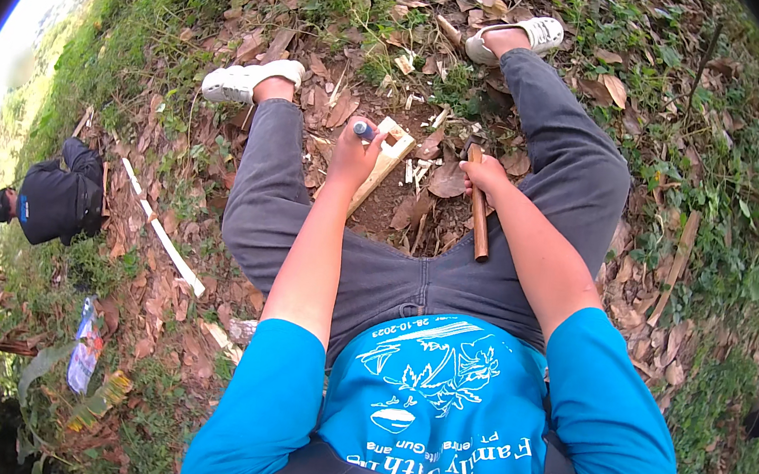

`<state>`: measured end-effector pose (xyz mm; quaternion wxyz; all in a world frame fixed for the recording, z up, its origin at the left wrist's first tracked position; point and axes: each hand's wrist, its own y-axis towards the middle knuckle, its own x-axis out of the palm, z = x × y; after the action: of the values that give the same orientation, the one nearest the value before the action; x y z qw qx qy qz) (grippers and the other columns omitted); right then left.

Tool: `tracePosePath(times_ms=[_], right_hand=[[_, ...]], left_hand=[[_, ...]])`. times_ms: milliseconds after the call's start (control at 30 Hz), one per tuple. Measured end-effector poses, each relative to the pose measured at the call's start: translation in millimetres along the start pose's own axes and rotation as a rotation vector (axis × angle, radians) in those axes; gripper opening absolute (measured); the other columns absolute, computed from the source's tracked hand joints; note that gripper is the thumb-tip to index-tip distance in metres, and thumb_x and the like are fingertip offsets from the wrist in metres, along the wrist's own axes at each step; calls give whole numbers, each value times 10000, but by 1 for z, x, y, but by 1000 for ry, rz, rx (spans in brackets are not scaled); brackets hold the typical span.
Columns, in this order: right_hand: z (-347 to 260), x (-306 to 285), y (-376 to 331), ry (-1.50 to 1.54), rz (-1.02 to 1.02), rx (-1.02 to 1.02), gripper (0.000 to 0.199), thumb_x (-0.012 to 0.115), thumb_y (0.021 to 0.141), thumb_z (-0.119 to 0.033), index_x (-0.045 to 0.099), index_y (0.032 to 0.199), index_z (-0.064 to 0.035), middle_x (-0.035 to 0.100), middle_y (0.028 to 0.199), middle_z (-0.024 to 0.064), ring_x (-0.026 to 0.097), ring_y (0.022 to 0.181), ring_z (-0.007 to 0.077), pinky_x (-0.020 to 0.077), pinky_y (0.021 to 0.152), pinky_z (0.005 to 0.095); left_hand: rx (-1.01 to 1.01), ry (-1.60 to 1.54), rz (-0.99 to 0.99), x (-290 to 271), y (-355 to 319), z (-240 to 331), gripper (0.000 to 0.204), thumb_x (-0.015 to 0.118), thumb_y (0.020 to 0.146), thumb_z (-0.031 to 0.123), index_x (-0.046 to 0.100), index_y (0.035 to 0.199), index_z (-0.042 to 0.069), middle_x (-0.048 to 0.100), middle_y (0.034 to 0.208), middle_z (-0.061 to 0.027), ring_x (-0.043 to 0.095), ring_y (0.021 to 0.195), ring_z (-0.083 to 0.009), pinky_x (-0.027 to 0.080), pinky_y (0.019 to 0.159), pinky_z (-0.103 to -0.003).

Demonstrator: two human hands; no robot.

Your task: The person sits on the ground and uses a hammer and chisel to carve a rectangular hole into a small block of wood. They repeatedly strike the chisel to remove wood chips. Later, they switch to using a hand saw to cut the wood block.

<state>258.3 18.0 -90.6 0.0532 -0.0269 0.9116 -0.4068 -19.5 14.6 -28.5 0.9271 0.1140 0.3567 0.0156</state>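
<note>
Between my legs a pale wooden beam (375, 178) lies slantwise on the soil, with a dark notch cut near its far end. My left hand (350, 152) is closed round a chisel (364, 129) at that end. The chisel's blue-grey handle end points up at me, and its blade is hidden by the hand. To the right, my right hand (488, 175) grips a hammer (479, 222) high on its brown wooden handle, close to the dark head. The handle's free end points back toward my lap. The hammer is apart from the chisel.
Pale wood chips (417, 174) and dry leaves (448, 179) litter the ground round the beam. A long pale strip of wood (161, 231) lies at left, near a person in dark clothes (56, 200). Another wooden strip (675, 268) lies at right. A colourful plastic wrapper (86, 349) is at lower left.
</note>
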Motion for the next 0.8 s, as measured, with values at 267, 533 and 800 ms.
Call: tracePosePath(times_ms=[267,533,800], right_hand=[[8,21,-3,-192,-56,14,171,665,968,-184,573,954,-40,596,770,45,591,599,150,537,510,323],[-28,30,-60,-324,29,-361,368,653,973,-249,570,1155,60,681,851,162,716,582,222,581,520,378],[-166,44,-201,-131,-45,-1276,485,660,1010,-212,491,1395,30,649,887,112,635,710,175,510,641,307]], left_hand=[[40,-21,-39,0,-4,5,276,751,908,109,521,1055,71,650,940,-130,662,859,-338,546,717,-432],[145,15,-62,4,1,-14,268,757,899,99,532,1040,69,622,959,-128,652,859,-333,532,710,-432],[179,-67,-117,3,10,-23,267,743,887,73,545,1063,33,603,998,-152,640,892,-348,531,774,-430]])
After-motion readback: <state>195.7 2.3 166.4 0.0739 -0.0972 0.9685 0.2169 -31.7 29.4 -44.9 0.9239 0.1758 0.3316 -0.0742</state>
